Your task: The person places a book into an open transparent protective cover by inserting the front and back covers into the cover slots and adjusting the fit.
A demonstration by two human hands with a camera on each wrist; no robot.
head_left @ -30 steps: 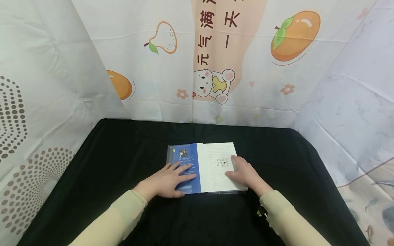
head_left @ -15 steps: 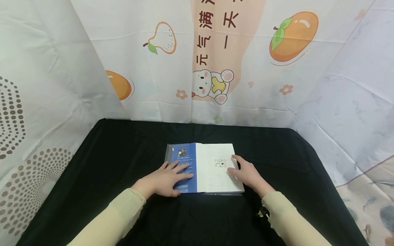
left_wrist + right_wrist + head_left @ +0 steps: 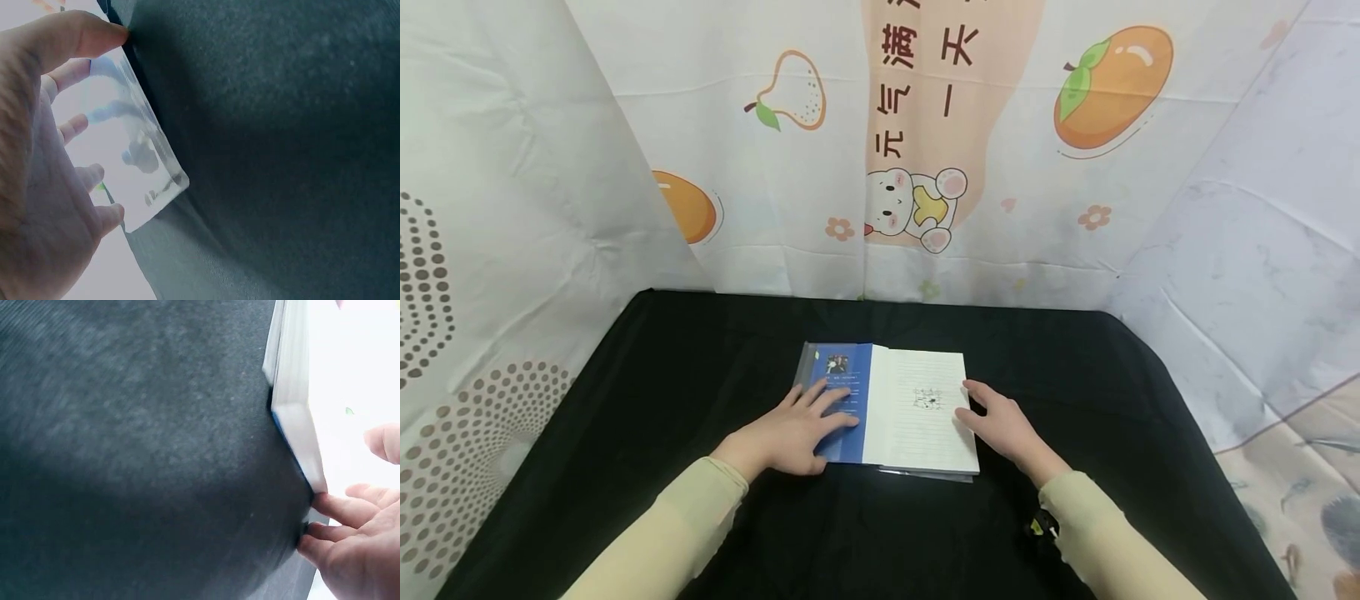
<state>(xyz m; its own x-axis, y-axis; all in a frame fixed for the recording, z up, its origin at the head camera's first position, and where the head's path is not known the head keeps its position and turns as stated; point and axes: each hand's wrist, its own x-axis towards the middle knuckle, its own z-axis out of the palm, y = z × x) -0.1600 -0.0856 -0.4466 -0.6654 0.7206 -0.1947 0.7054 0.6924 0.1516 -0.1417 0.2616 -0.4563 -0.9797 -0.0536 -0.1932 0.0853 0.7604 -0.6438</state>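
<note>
- With the open book (image 3: 889,408) flat on the black tablecloth (image 3: 887,542), between both hands: easy to skew by pushing unevenly from either side, given such smooth-looking cloth.
- With left hand (image 3: 782,433) spread out and gripping nothing, over the blue flap (image 3: 846,446): liable to crease or drag the flap by pressing sideways.
- On lifting that hand: likely to swing back over, through stiffness at the fold.
- With right hand (image 3: 1007,425) loosely bent at the book's outer edge, thumb apart from fingertips, apparently pinching nothing: prone to slip off, or to ruffle the lined page (image 3: 936,437), for want of firm hold.
- Around the clear plastic cover (image 3: 144,181), sticking out past the flap: possible to snag or buckle with fingertips.
</note>
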